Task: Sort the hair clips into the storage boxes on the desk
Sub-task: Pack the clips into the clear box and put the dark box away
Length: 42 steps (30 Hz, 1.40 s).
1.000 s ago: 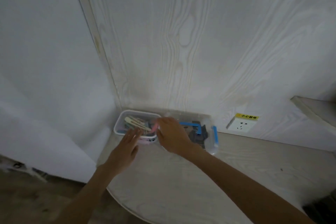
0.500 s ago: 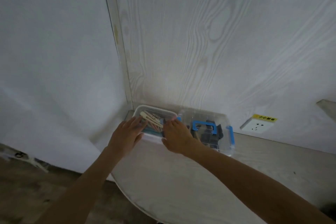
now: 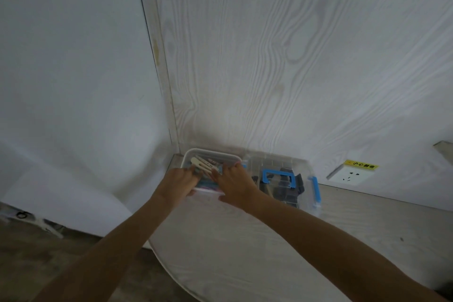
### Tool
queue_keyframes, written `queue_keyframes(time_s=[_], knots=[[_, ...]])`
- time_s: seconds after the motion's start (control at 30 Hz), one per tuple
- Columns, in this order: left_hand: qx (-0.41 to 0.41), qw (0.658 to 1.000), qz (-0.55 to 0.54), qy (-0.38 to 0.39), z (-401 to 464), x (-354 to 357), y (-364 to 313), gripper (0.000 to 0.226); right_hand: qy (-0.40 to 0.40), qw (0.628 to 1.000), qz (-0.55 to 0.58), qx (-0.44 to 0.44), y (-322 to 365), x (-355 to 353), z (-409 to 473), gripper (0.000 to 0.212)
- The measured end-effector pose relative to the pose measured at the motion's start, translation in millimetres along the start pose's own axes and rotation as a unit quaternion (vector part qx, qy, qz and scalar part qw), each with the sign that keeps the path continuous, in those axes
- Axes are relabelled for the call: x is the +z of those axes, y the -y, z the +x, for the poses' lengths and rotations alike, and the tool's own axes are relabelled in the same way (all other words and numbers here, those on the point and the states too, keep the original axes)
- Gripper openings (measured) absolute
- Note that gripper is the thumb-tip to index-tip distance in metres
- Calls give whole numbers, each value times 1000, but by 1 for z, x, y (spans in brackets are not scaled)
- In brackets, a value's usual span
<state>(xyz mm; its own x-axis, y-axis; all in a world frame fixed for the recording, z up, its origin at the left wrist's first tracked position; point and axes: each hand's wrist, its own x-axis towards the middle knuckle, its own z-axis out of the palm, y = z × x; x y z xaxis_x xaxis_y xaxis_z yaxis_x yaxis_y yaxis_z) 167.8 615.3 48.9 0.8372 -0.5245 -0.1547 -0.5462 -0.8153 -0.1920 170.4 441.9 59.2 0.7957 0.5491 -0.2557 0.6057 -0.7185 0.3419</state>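
A small clear storage box (image 3: pixel 210 154) with a white rim stands at the desk's far left corner, against the wall. Several hair clips lie in it: a cream clip (image 3: pixel 201 166) on top, pink and blue ones (image 3: pixel 208 183) beneath. My left hand (image 3: pixel 178 185) grips the box's near left side, fingers over the rim and thumb under it. Over the right side reaches my right hand (image 3: pixel 235 185), with its fingers across the rim and its thumb against the front wall. A larger clear box (image 3: pixel 306 167) with a blue handle and blue latches stands touching it on the right, with dark clips inside.
The pale wood-grain desk (image 3: pixel 245 252) has a rounded left front edge (image 3: pixel 161 260) with floor below. A wood-grain wall panel rises right behind the boxes. A wall socket (image 3: pixel 350 176) with a yellow label sits to the right, and a shelf corner (image 3: pixel 443 148) juts in at far right.
My left hand moved from flat on the desk beside the small box to gripping its rim. My right hand shifted left onto the same box. The boxes stayed put.
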Motion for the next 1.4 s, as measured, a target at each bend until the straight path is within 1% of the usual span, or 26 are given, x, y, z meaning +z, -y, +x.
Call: queue_keyframes(time_s=[0.03, 0.1, 0.2, 0.23, 0.37, 0.5, 0.53, 0.6, 0.67, 0.7, 0.73, 0.83, 0.9, 0.93, 1.03, 1.1, 1.2, 1.27, 1.33, 1.4], knots=[[0, 1000, 12, -3, -1, -4, 1, 43, 0, 1000, -11, -6, 0, -1, 0, 71], [-13, 1000, -11, 2, 0, -5, 5, 39, 0, 1000, -16, -13, 1, -1, -1, 65], [-18, 999, -26, 11, 5, -9, 8, 40, -9, 1000, -11, -12, 3, 2, 0, 65], [-22, 999, -29, -10, 6, -8, 8, 40, -1, 1000, -19, -13, 5, 3, 2, 66], [-63, 996, -66, 15, 6, -3, 5, 36, 15, 1000, -22, -3, 6, 3, 5, 67], [-95, 993, -50, 54, 6, -12, -3, 36, 27, 999, -3, 21, 3, -3, 2, 66], [-102, 991, -56, 61, 6, -14, -5, 38, 32, 999, 7, 21, 0, -6, 2, 68], [-121, 987, -74, 80, 7, -20, -8, 51, 31, 999, 41, 15, -7, -11, 0, 69], [-135, 983, -85, 91, 6, -29, -12, 63, -8, 993, 116, 16, -18, -13, -11, 55], [-147, 982, -86, 79, 5, -32, -15, 63, -36, 984, 173, 26, -24, -15, -21, 48], [-165, 980, -102, 54, 5, -36, -18, 57, -60, 970, 231, 41, -31, -16, -33, 42], [-212, 954, -205, -60, 8, -59, -40, 35, -115, 920, 358, 115, -55, -17, -87, 31], [-195, 933, -285, -101, 20, -75, -63, 28, -121, 889, 401, 182, -76, -5, -131, 27], [-176, 928, -314, -99, 28, -83, -77, 26, -119, 875, 417, 215, -87, 3, -153, 25], [-97, 923, -364, -78, 60, -115, -140, 23, -111, 832, 434, 326, -123, 38, -228, 21], [-44, 907, -415, -53, 83, -133, -189, 21, -106, 799, 447, 388, -141, 60, -275, 19], [23, 883, -470, 7, 120, -146, -266, 16, -77, 759, 456, 458, -159, 91, -342, 21], [75, 874, -476, 53, 142, -151, -323, 14, -57, 730, 457, 504, -170, 114, -391, 24], [113, 863, -484, 93, 158, -151, -370, 16, -37, 712, 444, 543, -176, 131, -427, 28], [145, 856, -472, 150, 172, -150, -420, 19, -32, 672, 436, 597, -182, 153, -463, 29]])
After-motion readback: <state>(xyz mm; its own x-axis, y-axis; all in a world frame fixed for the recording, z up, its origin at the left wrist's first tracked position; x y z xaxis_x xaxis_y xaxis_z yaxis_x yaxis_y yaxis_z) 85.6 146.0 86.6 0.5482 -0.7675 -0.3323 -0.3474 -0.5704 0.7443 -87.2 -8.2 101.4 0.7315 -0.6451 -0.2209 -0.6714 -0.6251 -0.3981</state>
